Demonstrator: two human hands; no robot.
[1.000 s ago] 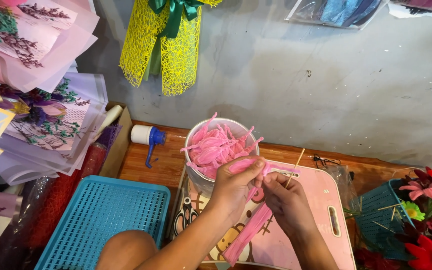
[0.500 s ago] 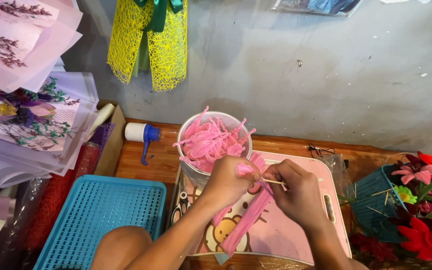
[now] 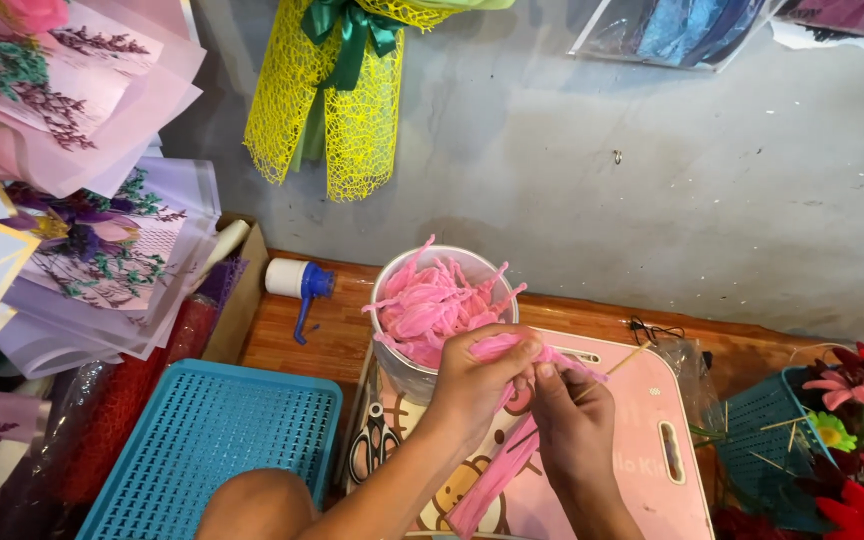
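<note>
Blue plastic basket (image 3: 214, 440) is sitting at far left. Beside it, the clear cup (image 3: 422, 375) of pink pipe cleaners is standing at the pink lap table's (image 3: 652, 470) edge. Left hand (image 3: 477, 385) is closing around a pink pipe cleaner (image 3: 497, 470); right hand (image 3: 572, 425) is pinching it against a thin wooden stick (image 3: 620, 362). Risk: the left forearm is passing just beside the cup and could tip it; a loose pinch could let the wrap slip.

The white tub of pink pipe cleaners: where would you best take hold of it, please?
Probably grip the white tub by its bare left wall, coming from the left. The pipe cleaners bristle out of its top, and both hands crowd its right front.
</note>
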